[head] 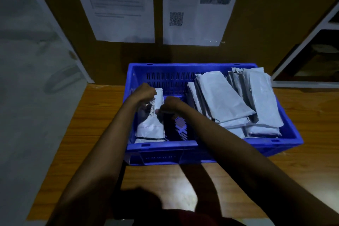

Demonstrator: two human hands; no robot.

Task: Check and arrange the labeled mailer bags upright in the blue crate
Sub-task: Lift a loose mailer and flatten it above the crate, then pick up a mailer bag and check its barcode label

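A blue plastic crate (161, 149) stands on a wooden table. At its left end a grey mailer bag (149, 130) with a printed label stands on edge against the crate wall. My left hand (144, 92) grips the top of this bag. My right hand (169, 105) pinches its right edge beside the label. Several more grey mailer bags (225, 102) lean in a slanted pile across the right half of the crate. The crate floor shows between the two groups.
The wooden table (102, 115) runs under the crate, its left edge near a grey floor. Behind the crate a brown board carries two printed sheets (119, 5). A white shelf frame (311, 57) stands at the right.
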